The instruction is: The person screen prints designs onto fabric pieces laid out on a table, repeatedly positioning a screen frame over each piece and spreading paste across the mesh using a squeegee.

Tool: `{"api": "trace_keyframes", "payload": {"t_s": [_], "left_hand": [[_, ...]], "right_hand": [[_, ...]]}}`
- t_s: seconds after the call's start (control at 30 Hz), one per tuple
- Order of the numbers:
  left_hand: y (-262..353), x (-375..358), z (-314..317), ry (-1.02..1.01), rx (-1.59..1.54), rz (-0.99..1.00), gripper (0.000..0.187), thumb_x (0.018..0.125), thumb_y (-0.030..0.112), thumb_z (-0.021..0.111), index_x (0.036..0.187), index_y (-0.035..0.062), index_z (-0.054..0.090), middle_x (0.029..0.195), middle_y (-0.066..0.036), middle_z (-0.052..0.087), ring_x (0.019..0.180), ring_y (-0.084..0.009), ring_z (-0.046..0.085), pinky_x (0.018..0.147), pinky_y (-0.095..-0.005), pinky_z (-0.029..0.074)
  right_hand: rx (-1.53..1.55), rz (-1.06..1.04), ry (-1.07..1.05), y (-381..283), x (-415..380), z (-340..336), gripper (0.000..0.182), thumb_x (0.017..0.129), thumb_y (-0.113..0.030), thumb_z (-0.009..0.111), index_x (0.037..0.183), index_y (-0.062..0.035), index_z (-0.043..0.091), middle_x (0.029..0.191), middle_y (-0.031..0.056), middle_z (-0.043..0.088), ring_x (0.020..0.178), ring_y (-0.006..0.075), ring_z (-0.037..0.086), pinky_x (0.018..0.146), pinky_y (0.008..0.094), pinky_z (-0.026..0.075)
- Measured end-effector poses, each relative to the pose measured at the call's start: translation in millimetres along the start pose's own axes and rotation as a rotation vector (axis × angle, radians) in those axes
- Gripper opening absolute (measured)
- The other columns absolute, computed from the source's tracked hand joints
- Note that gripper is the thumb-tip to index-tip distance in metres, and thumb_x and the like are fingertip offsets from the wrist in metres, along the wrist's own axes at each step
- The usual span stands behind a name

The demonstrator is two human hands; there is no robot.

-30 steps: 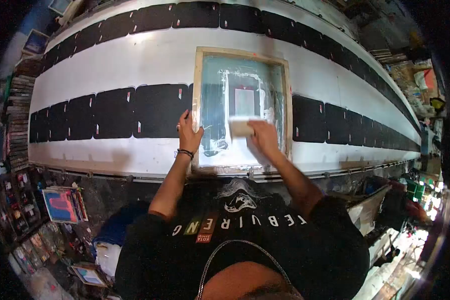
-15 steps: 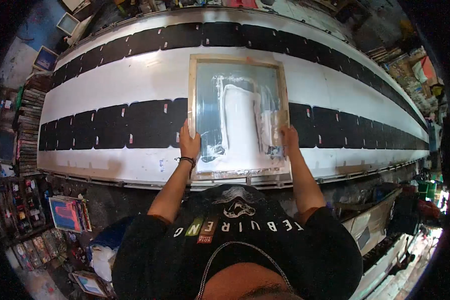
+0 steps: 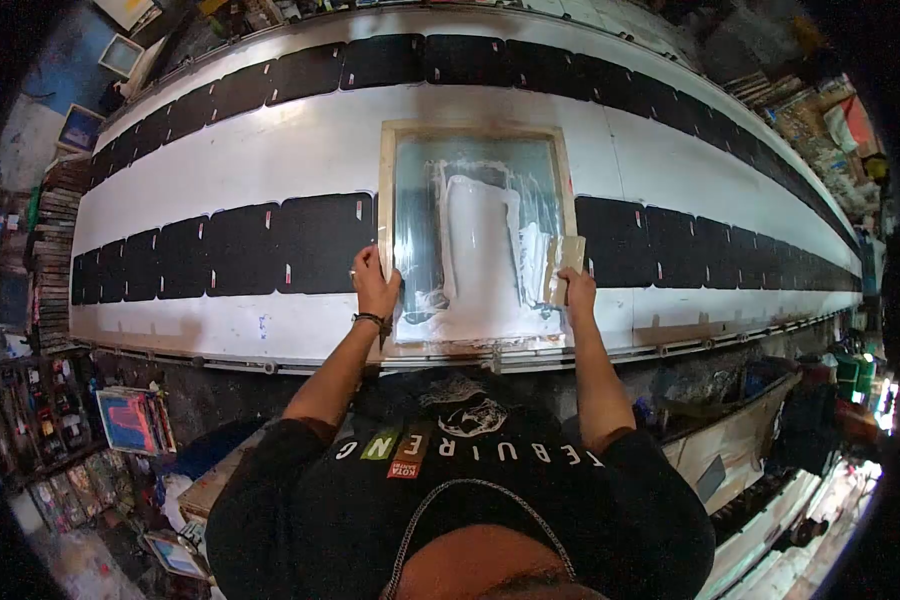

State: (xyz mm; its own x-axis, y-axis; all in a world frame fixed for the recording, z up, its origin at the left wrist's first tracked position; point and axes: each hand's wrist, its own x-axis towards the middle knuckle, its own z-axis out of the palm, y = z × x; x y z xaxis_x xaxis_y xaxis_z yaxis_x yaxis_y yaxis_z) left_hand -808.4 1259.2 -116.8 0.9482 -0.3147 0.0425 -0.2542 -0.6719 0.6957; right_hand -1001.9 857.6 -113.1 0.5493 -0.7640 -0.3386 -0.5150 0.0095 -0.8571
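A wood-framed screen [image 3: 483,131] lies on the long white table [image 3: 320,150], over the near row of black panels [image 3: 328,243]. White paste [image 3: 480,240] is spread on its mesh, thickest in the middle. My left hand [image 3: 375,287] is at the frame's left edge, fingers closed around it. At the lower right of the screen, my right hand [image 3: 577,290] grips a tan flat squeegee [image 3: 565,262], held over the frame's right side. The panel under the screen is hidden.
A second row of black panels [image 3: 383,62] runs along the table's far side. Rails [image 3: 240,362] edge the near side. Stacked frames [image 3: 135,420] stand at lower left, and a wooden box [image 3: 735,440] at lower right.
The black panels and table have shifted in view relative to the screen. The tan squeegee now shows more clearly in my right hand. My left fingers have moved slightly at the frame's edge.
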Motion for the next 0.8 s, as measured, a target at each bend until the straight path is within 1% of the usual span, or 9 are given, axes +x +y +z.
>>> {"api": "trace_keyframes", "payload": {"t_s": [0.13, 0.17, 0.23, 0.27, 0.37, 0.43, 0.53, 0.67, 0.8], "left_hand": [[35, 32, -6, 0.057, 0.138, 0.048, 0.073, 0.085, 0.021, 0.076, 0.147, -0.0024, 0.047, 0.149, -0.027, 0.043, 0.133, -0.0463, 0.047, 0.114, -0.0534, 0.038], [46, 39, -7, 0.083, 0.146, 0.058, 0.071, 0.084, 0.021, 0.077, 0.145, -0.0032, 0.049, 0.149, -0.028, 0.042, 0.131, -0.0483, 0.049, 0.113, -0.0544, 0.04], [76, 96, -5, 0.04, -0.027, 0.344, 0.073, 0.087, 0.027, 0.08, 0.146, -0.0023, 0.048, 0.142, -0.03, 0.052, 0.129, -0.0483, 0.053, 0.112, -0.0529, 0.042], [82, 130, 7, -0.011, -0.033, 0.534, 0.073, 0.09, 0.033, 0.078, 0.148, -0.0006, 0.047, 0.137, -0.029, 0.056, 0.128, -0.0461, 0.055, 0.111, -0.0512, 0.044], [124, 209, 23, -0.128, -0.029, 0.596, 0.066, 0.092, 0.04, 0.075, 0.14, 0.0002, 0.055, 0.134, -0.026, 0.06, 0.123, -0.0443, 0.058, 0.105, -0.0504, 0.049], [117, 241, 45, -0.266, 0.073, 0.552, 0.056, 0.094, 0.045, 0.072, 0.127, 0.0009, 0.062, 0.126, -0.023, 0.065, 0.114, -0.0438, 0.062, 0.097, -0.0507, 0.052], [73, 216, 86, -0.202, -0.036, 0.608, 0.049, 0.094, 0.045, 0.071, 0.116, 0.0016, 0.066, 0.119, -0.021, 0.068, 0.107, -0.0436, 0.065, 0.092, -0.0511, 0.054], [85, 56, 48, -0.343, 0.042, 0.401, 0.047, 0.093, 0.042, 0.075, 0.121, 0.0044, 0.069, 0.118, -0.018, 0.069, 0.106, -0.0403, 0.066, 0.091, -0.0487, 0.055], [79, -30, 26, -0.421, -0.215, 0.503, 0.04, 0.089, 0.022, 0.08, 0.122, 0.0037, 0.066, 0.113, -0.019, 0.07, 0.104, -0.0409, 0.067, 0.088, -0.049, 0.056]], "right_hand": [[0.05, -0.321, 0.122, 15, -7, 25, 0.05, 0.078, -0.019, 0.079, 0.124, -0.002, 0.073, 0.134, 0.0243, 0.065, 0.121, 0.0378, 0.063, 0.109, 0.0437, 0.047], [-0.257, -0.485, 0.27, 13, -2, 39, 0.045, 0.077, -0.02, 0.081, 0.12, -0.0051, 0.075, 0.131, 0.0242, 0.066, 0.121, 0.0385, 0.063, 0.111, 0.0494, 0.045], [-0.529, -0.911, 0.156, -75, -1, 57, 0.038, 0.08, -0.025, 0.078, 0.114, -0.0078, 0.077, 0.122, 0.0241, 0.07, 0.118, 0.0365, 0.064, 0.107, 0.0527, 0.047], [-0.605, -0.857, -0.002, -108, 16, 76, 0.037, 0.08, -0.028, 0.077, 0.111, -0.009, 0.078, 0.112, 0.0217, 0.073, 0.107, 0.0373, 0.068, 0.098, 0.0498, 0.052], [-0.988, -0.82, -0.253, -195, 78, 139, 0.035, 0.081, -0.029, 0.075, 0.111, -0.0121, 0.077, 0.088, 0.0156, 0.076, 0.09, 0.0371, 0.073, 0.086, 0.0472, 0.056], [-0.901, -0.992, -0.239, -199, 121, 169, 0.033, 0.084, -0.028, 0.073, 0.113, -0.014, 0.076, 0.098, 0.0141, 0.077, 0.095, 0.035, 0.073, 0.086, 0.0483, 0.056], [-1.122, -0.912, -0.242, -176, 105, 176, 0.032, 0.083, -0.025, 0.072, 0.113, -0.0148, 0.074, 0.105, 0.0117, 0.076, 0.099, 0.0333, 0.071, 0.082, 0.0488, 0.055], [-1.032, -0.921, -0.312, -95, -15, 121, 0.029, 0.079, -0.015, 0.066, 0.108, -0.0156, 0.07, 0.105, 0.0054, 0.071, 0.097, 0.0285, 0.064, 0.077, 0.0467, 0.047], [-1.044, -0.829, -0.453, -66, -103, 75, 0.048, 0.073, -0.014, 0.069, 0.122, -0.0144, 0.065, 0.115, 0.0033, 0.066, 0.107, 0.0229, 0.06, 0.088, 0.0419, 0.041]]}}
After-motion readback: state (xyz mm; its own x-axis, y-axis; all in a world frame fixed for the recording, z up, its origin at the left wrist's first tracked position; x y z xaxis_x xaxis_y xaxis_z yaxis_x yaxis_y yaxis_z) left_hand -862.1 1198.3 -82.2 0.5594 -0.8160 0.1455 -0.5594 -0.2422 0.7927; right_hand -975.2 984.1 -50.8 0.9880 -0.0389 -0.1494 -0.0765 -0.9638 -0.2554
